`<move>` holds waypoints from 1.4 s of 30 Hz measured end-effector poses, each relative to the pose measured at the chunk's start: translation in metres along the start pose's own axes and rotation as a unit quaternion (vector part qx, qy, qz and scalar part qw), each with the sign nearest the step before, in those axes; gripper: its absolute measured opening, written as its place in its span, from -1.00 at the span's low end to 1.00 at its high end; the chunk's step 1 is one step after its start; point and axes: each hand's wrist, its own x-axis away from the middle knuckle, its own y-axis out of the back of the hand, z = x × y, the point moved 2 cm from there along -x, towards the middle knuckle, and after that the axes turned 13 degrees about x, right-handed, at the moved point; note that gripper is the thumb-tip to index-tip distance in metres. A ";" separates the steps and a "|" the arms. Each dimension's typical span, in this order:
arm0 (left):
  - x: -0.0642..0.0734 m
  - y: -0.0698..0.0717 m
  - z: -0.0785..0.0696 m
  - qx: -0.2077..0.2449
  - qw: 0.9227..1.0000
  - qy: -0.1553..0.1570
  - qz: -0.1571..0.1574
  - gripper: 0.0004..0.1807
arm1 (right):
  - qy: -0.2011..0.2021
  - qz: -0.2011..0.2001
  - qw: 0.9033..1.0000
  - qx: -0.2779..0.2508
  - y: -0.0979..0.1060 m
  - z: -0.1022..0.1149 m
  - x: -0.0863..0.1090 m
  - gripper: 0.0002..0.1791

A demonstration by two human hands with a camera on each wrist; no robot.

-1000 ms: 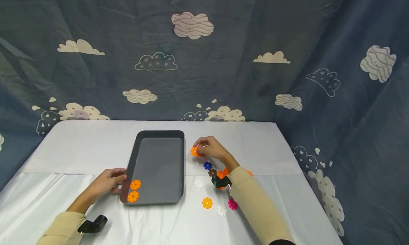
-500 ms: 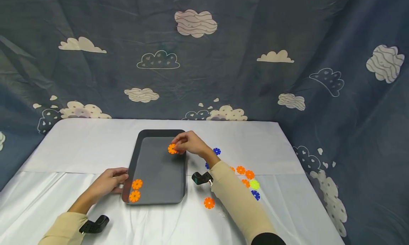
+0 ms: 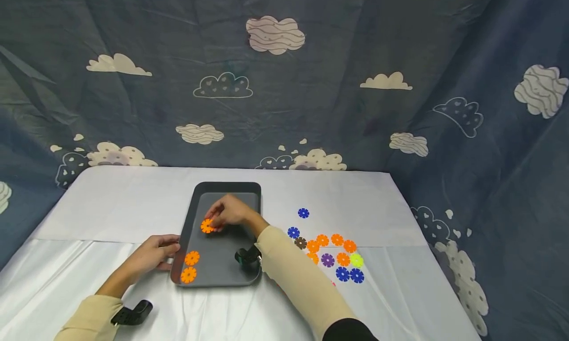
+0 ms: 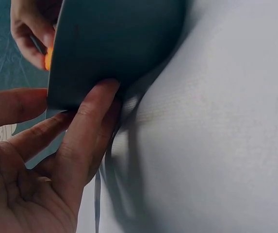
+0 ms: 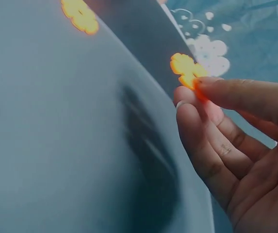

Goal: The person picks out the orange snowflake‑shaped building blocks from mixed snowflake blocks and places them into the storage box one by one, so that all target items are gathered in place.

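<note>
My right hand (image 3: 232, 211) pinches an orange notched, flower-shaped disc (image 3: 206, 226) between thumb and fingertips, over the grey rectangular tray (image 3: 218, 269). In the right wrist view the held disc (image 5: 183, 68) is tilted, partly covered by the thumb, and the hand casts a shadow on the tray floor. Two more orange discs (image 3: 192, 258) lie one behind the other along the tray's near left side. My left hand (image 3: 155, 252) holds the tray's left edge. In the left wrist view, its thumb is at the rim and its fingers (image 4: 88, 114) lie against the outer wall.
Right of the tray, loose discs lie on the white cloth: several orange discs (image 3: 337, 239), several blue discs (image 3: 342, 274), a purple disc (image 3: 327, 260), a brown disc (image 3: 300, 242) and a yellow-green disc (image 3: 356, 260). The right sleeve (image 3: 302, 281) covers part of the cloth. A cloud-print curtain (image 3: 311, 108) hangs behind.
My right hand has carried the orange disc leftward from the cloth beyond the tray's right rim to over the tray's left half. The left hand keeps its hold on the tray.
</note>
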 end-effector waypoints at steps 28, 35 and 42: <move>0.001 -0.001 -0.001 0.014 1.000 -0.005 0.004 -0.48 | -0.078 0.007 0.997 -0.002 -0.046 0.003 -0.017 -0.93; 0.002 -0.001 -0.001 0.017 1.000 -0.011 0.009 -0.48 | -0.072 -0.006 0.996 0.047 -0.048 0.005 -0.017 -0.92; 0.002 -0.001 -0.001 0.025 1.000 -0.014 0.011 -0.48 | -0.060 -0.014 0.997 0.045 -0.049 0.003 -0.019 -0.88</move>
